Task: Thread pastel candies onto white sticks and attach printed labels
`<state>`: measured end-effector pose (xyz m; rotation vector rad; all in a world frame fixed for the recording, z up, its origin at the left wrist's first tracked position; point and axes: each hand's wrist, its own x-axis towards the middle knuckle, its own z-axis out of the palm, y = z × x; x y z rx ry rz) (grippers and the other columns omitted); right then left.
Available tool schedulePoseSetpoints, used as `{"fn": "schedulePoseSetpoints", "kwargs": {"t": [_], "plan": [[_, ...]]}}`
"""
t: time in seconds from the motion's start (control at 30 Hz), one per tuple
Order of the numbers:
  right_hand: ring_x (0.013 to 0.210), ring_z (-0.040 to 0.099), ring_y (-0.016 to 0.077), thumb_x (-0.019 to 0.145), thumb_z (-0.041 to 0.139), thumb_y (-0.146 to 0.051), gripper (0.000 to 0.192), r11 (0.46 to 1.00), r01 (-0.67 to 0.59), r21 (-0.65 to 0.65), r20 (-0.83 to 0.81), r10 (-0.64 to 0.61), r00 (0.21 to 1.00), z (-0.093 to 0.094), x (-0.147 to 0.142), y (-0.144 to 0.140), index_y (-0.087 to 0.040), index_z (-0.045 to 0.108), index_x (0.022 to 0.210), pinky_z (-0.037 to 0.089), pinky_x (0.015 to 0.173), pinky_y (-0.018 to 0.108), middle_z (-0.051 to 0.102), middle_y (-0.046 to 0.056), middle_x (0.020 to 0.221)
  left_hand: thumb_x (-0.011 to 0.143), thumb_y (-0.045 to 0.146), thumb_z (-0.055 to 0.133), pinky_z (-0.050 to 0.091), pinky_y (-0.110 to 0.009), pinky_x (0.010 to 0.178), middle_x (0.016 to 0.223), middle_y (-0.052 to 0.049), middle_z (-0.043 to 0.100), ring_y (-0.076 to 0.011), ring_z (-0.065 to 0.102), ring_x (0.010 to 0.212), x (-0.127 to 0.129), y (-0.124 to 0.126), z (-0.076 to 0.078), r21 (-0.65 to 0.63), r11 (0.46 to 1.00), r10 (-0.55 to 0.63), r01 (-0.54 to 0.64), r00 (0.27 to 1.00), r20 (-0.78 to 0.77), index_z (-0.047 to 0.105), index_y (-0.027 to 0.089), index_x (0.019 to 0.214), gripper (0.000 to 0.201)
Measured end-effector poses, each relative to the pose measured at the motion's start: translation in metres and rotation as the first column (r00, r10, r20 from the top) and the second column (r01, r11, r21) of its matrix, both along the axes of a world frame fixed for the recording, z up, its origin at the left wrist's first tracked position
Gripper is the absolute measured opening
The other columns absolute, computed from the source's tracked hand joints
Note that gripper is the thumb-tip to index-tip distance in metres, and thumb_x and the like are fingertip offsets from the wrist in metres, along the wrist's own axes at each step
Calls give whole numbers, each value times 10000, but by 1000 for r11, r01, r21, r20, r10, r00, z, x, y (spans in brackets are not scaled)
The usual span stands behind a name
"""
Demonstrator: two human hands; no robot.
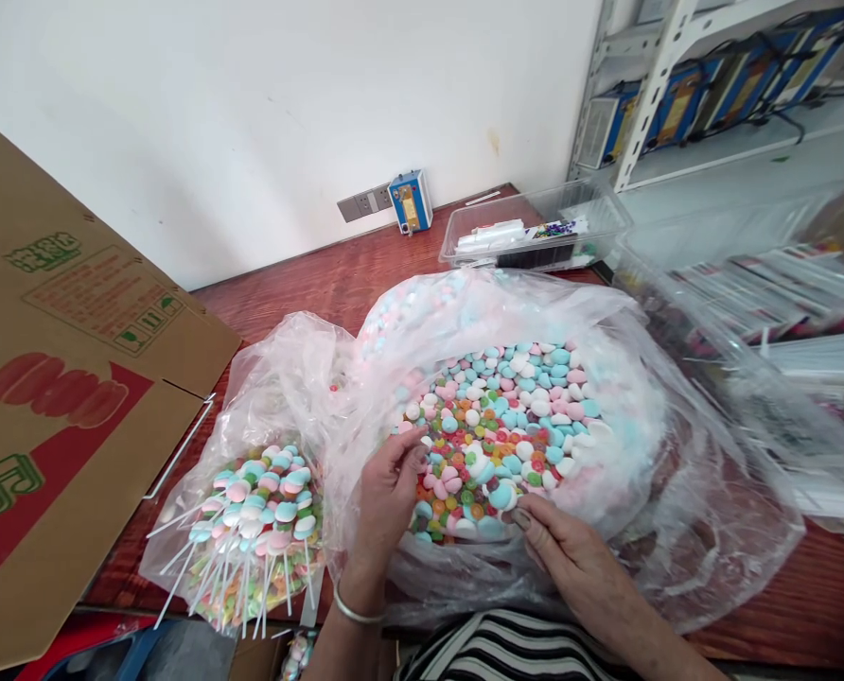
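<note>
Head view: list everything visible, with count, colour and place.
large plastic bag: one, clear, centre of table
loose candies: many, pastel mix, inside large bag
small plastic bag: one, clear, left of large bag
stick candies: many, pastel with white sticks, in small bag
cardboard box: one, brown, far left
plastic tray: one, clear, back
table: one, red-brown
left hand: in large bag, on candies
right hand: at bag's near edge

A plain white wall (252,113) backs the reddish wooden worktop (308,274) — a grey socket strip (363,202) sits low on it. At right stands a white metal shelf rack (677,85), evenly daylit.
</note>
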<state>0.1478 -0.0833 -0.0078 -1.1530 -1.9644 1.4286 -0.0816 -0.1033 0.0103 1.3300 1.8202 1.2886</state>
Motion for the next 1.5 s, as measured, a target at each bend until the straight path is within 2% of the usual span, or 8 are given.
{"fn": "schedulePoseSetpoints", "kwargs": {"t": [0.2,0.47,0.73,0.83,0.97,1.17,1.33,1.5], "plan": [[769,593,201,965,361,-371,302,1000,13,-16,-18,-13,1000,-1,2,1,-209,572,821,461,674,262,641,23,800,863,173,592,465,-406,901,1022,-75,664,-249,573,1003,-19,15,1,-69,997,-64,20,690,-721,684,208,969,144],[712,562,179,971,357,-351,300,1000,-6,-24,-39,5,999,0,1,4,-211,561,801,439,649,251,605,3,761,916,263,550,476,-336,803,876,-39,684,-206,612,875,-24,-5,5,-179,984,-107,-16,747,-657,685,215,854,156],[680,536,175,967,334,-357,308,999,-28,-30,-9,27,1000,8,-2,3,-215,513,759,414,617,259,569,2,729,894,167,538,461,-305,761,908,-41,638,-201,601,870,-24,18,-6,-221,975,-157,-26,623,-766,686,243,909,167],[645,520,168,965,330,-346,310,999,-26,-27,14,26,1000,9,-2,1,-220,491,732,394,593,259,545,-9,690,868,188,571,473,-315,778,942,-43,647,-196,609,874,-21,19,-1,-162,987,-88,-25,753,-652,664,220,870,99],[667,546,175,970,321,-329,305,999,-53,-5,46,53,998,10,-4,1,-217,495,745,395,613,271,577,2,713,814,287,654,516,-279,679,855,-32,686,-166,648,753,-7,20,8,-136,990,-45,41,999,-25,644,190,855,105],[701,569,178,980,328,-322,292,998,-69,4,39,69,997,12,-3,2,-212,532,802,413,640,275,625,16,766,748,388,720,486,-259,484,622,-9,658,-178,652,538,13,22,11,-232,953,-52,194,862,505,593,168,829,267],[677,554,172,966,337,-328,295,999,4,37,28,-5,1000,11,3,3,-219,496,743,416,620,259,582,3,719,826,278,626,522,-311,670,835,-30,687,-177,649,712,-6,19,6,-162,983,70,-84,993,-90,630,193,887,104],[655,549,177,964,328,-353,312,999,9,36,39,-10,999,10,3,7,-217,501,743,414,603,266,577,5,699,835,81,533,478,-363,861,1016,-65,646,-222,593,963,-13,25,0,-63,998,-18,-32,746,-666,679,214,965,237]]}}
